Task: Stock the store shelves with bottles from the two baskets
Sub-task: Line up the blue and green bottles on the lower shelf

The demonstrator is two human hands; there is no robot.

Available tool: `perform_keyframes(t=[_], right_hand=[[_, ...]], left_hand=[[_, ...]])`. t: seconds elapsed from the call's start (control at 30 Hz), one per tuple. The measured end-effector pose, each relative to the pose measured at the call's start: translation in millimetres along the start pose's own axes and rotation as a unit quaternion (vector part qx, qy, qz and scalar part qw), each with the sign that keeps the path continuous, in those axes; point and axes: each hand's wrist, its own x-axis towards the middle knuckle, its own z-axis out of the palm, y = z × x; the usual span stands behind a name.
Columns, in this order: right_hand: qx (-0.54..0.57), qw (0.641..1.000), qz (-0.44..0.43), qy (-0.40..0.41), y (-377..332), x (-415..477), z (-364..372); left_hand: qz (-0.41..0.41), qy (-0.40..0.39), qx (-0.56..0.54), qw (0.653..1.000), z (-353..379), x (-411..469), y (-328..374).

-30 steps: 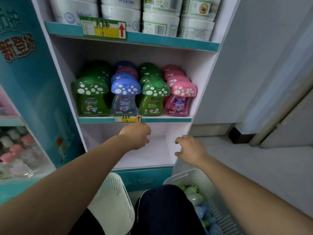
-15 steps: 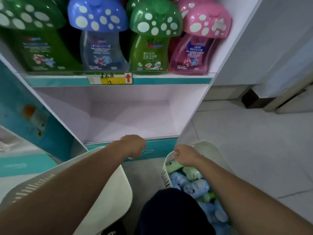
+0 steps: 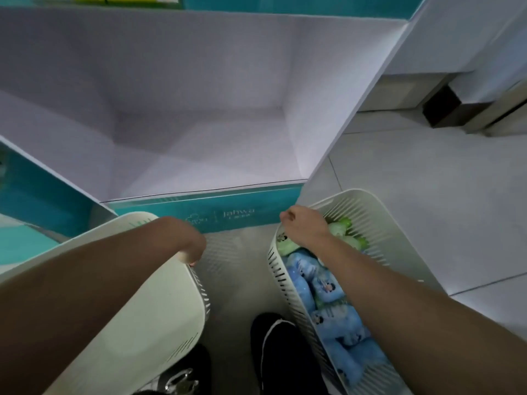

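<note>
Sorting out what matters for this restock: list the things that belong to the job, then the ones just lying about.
Job:
left basket
right basket
blue bottles
green bottles
shelf
left hand
right hand

Lying about:
shoe
dark block
floor

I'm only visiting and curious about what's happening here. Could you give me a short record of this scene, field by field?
left hand: grips the rim of the left basket
left basket contents: hidden from this view
right hand: curled over the green bottles; what it holds is hidden
right basket: green bottles at the far end, blue bottles nearer the person
bottom shelf: white inside, teal front edge
floor: light tiles
shoe: black, between the baskets
</note>
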Motion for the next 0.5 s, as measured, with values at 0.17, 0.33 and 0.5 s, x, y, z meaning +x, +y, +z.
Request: perform_keyframes(t=[0.17,0.33,0.5], right_hand=[[-0.018,0.996,-0.079,-0.039,-21.2,-22.3,21.2],[-0.049,0.985,-0.145,-0.085,-36.3,-26.5,27.0],[-0.068,0.977,-0.172,-0.11,-32.6,-23.2,19.7]], left_hand=[[-0.035,-0.011,-0.035,0.999,21.1,-15.0,-7.4],[-0.044,0.116,-0.152,0.981,3.3,-30.0,-10.5],[0.041,0.36,-0.207,0.909,-51.5,-19.4,9.9]])
